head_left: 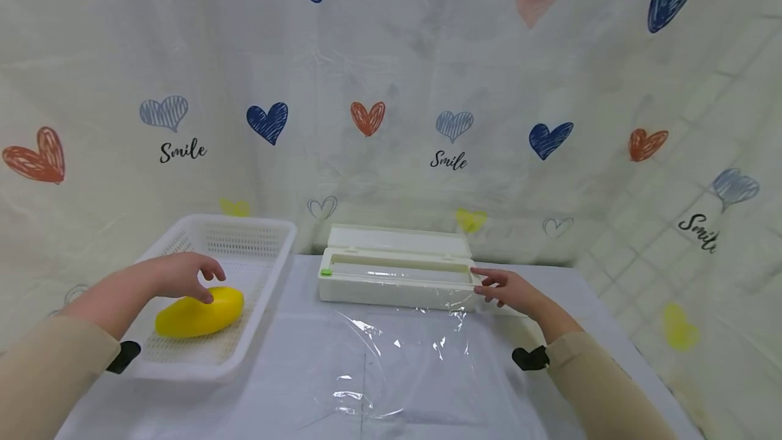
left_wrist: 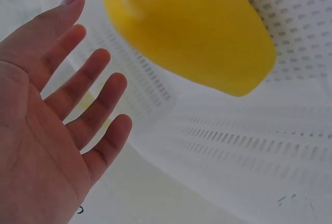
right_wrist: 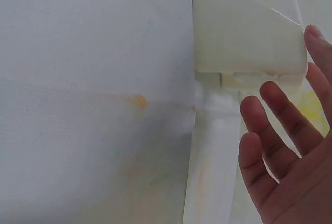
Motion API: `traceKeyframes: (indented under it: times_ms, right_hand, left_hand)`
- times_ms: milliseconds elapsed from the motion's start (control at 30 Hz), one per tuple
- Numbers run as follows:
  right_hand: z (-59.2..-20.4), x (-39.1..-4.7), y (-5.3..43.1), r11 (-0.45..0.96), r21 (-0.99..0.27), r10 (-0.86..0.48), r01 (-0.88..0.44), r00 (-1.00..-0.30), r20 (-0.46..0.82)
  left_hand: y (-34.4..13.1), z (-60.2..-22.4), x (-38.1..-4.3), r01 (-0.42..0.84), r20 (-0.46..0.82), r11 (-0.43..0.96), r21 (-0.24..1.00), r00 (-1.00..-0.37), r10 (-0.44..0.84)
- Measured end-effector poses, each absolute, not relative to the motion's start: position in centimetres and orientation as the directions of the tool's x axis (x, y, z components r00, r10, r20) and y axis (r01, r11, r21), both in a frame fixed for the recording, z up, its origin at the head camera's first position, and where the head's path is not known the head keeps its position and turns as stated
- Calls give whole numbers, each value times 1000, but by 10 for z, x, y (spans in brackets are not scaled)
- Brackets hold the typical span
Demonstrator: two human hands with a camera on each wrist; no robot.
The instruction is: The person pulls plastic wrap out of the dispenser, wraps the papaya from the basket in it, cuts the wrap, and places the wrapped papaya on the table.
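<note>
A smooth, oblong yellow fruit (head_left: pixel 198 314) lies in a white perforated basket (head_left: pixel 282 284) at the left. My left hand (head_left: pixel 178 274) hovers over it with loosely bent fingers; in the left wrist view the fingers (left_wrist: pixel 96 112) are spread and apart from the fruit (left_wrist: pixel 192 27). A white cling film dispenser (head_left: pixel 391 290) stands at the back with its lid (head_left: pixel 397 240) raised. My right hand (head_left: pixel 510 290) is at the dispenser's right end, fingertips right at its edge. In the right wrist view its fingers (right_wrist: pixel 282 156) are relaxed beside the box end (right_wrist: pixel 249 37).
A sheet of clear film (head_left: pixel 397 372) spreads from the dispenser toward the front of the table (head_left: pixel 275 399). A small green piece (head_left: pixel 326 272) sits on the dispenser's left end. Behind hangs a pale curtain (head_left: pixel 391 53) printed with hearts.
</note>
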State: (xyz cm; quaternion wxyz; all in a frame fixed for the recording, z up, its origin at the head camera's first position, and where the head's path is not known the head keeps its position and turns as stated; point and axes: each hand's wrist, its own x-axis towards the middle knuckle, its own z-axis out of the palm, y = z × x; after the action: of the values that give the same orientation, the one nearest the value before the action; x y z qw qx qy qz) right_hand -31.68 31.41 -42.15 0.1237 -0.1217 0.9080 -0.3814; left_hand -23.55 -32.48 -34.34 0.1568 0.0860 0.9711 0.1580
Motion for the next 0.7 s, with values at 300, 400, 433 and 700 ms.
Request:
traceKeyframes:
  times_ms: [300, 400, 433, 700]
  right_hand:
    - [-426, -317, 312, 640, -762, -315, -96, -938, -146]
    - [-423, -316, 311, 647, -755, -317, -108, -938, -138]
    - [-422, -315, 310, 652, -751, -314, -109, -939, -136]
    - [-423, -315, 311, 667, -740, -290, -85, -945, -153]
  left_hand:
    - [-331, -352, -246, 73, -406, 938, 338, -888, 215]
    - [-332, -356, -247, 59, -423, 936, 346, -881, 212]
    - [-331, -357, -247, 52, -427, 935, 352, -880, 210]
    - [-323, -360, -247, 18, -468, 936, 350, -863, 192]
